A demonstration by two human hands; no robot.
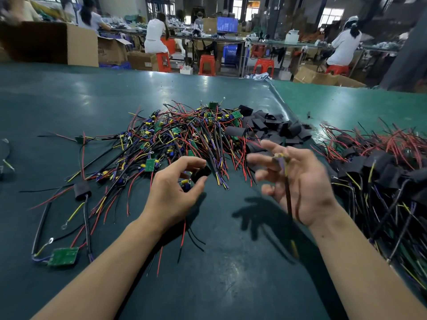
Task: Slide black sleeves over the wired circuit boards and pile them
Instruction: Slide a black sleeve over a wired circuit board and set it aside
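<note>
On the dark green table mat (231, 262), the left hand (175, 192) curls thumb and fingers round a short black sleeve (200, 174) on a wired board, just before the tangled heap of bare green circuit boards (184, 135). The right hand (298, 181), blurred, fingers spread, has wires (287, 195) lying across its palm. Loose black sleeves (272, 128) lie right of the heap; the sleeved pile (374, 165) lies farther right.

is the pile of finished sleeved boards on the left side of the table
No, the pile of sleeved boards lies at the right edge of the table, beyond the right hand.
</note>
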